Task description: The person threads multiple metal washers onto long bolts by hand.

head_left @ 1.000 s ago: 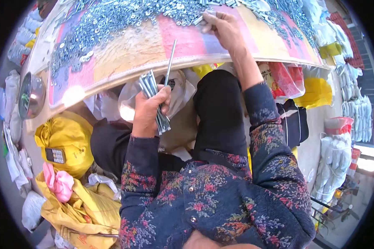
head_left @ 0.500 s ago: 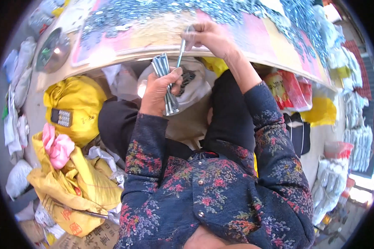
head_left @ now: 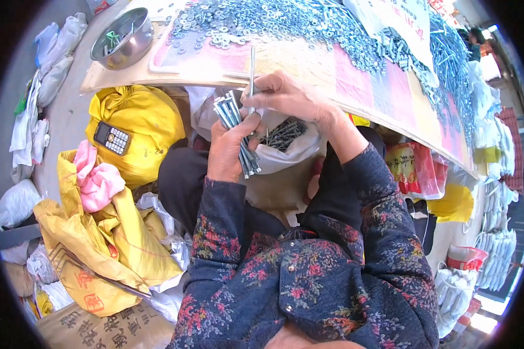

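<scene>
Head view: cardboard tabletop (head_left: 308, 64) strewn with washers (head_left: 262, 20) spans 12 o'clock. Left hand (head_left: 230, 148), fingers clamped on a bundle of bolts (head_left: 236, 131), sits at centre; right hand (head_left: 285, 96) pinches a single long bolt (head_left: 252, 67) upright, just beside the bundle.

sleeves: dark navy, red-pink floral print | front: small buttons, possibly snaps | hands: bare

Bolt bundle (head_left: 236, 135) partly behind left hand (head_left: 227, 152)
</scene>
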Action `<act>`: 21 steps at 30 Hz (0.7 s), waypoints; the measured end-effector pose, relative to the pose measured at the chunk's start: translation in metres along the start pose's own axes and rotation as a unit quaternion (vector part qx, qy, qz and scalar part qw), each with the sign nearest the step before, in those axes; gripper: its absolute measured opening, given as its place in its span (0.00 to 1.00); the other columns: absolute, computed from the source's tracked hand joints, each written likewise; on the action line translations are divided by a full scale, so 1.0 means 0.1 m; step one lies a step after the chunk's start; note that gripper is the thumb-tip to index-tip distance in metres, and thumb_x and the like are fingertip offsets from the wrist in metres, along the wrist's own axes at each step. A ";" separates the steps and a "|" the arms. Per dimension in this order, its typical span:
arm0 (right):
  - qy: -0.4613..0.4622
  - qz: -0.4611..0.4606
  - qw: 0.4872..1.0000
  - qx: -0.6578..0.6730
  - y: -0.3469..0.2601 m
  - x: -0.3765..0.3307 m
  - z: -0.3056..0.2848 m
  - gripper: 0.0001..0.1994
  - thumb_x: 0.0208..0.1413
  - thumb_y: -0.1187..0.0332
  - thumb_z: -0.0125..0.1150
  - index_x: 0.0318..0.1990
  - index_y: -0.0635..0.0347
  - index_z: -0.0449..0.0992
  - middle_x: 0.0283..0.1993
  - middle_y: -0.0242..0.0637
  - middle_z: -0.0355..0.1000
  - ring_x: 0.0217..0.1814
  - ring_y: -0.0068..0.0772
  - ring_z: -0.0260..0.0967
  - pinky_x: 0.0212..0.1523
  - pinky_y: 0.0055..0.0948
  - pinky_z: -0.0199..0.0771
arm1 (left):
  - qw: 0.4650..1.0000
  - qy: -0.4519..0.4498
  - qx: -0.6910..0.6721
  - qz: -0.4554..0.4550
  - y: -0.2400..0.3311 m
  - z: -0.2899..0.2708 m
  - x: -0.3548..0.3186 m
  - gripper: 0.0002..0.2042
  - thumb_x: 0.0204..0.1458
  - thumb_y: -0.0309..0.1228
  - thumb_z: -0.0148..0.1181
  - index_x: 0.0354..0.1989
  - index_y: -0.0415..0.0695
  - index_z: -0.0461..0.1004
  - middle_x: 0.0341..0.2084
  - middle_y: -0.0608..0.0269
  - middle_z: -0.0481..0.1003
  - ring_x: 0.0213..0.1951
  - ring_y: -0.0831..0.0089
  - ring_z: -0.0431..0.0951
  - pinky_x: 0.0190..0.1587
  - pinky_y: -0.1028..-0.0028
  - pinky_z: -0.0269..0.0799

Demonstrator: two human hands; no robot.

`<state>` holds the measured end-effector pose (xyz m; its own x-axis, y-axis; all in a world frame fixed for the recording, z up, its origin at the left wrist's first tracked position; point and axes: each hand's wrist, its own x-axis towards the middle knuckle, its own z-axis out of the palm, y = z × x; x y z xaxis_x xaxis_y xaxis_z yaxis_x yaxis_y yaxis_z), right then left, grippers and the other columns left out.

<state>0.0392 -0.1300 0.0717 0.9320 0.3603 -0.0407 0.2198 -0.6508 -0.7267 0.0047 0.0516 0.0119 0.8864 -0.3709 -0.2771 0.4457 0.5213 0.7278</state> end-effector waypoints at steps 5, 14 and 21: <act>0.263 -0.018 0.961 -0.086 0.08 0.79 -0.03 0.15 0.60 0.55 0.55 0.43 0.56 0.79 0.35 0.36 0.75 0.41 0.32 0.73 0.42 0.33 0.72 | 0.992 -0.016 -0.125 0.026 0.05 -0.06 0.00 0.09 0.52 0.23 0.61 0.40 0.36 0.74 0.25 0.56 0.76 0.16 0.80 0.68 0.16 0.85 0.62; 0.317 -0.065 0.901 -0.290 0.73 0.28 0.04 0.09 0.55 0.64 0.59 0.40 0.55 0.79 0.45 0.34 0.75 0.48 0.40 0.71 0.50 0.36 0.69 | 0.996 -0.065 -0.054 -0.002 -0.09 0.03 0.06 0.08 0.53 0.25 0.61 0.40 0.38 0.74 0.28 0.57 0.76 0.22 0.81 0.70 0.20 0.84 0.66; 0.412 0.114 0.900 -0.085 0.72 -0.56 -0.35 0.11 0.57 0.66 0.59 0.41 0.63 0.78 0.42 0.43 0.76 0.38 0.27 0.73 0.39 0.25 0.71 | 0.992 -0.046 -0.104 -0.063 -0.24 0.18 0.12 0.09 0.55 0.25 0.60 0.42 0.37 0.72 0.28 0.57 0.74 0.20 0.79 0.70 0.18 0.83 0.65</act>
<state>0.0134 -0.2206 0.0457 0.8401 -0.3680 0.3985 -0.0280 -0.7632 -0.6456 0.0025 0.0206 0.0019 0.8114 -0.5064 -0.2919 0.5763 0.6100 0.5438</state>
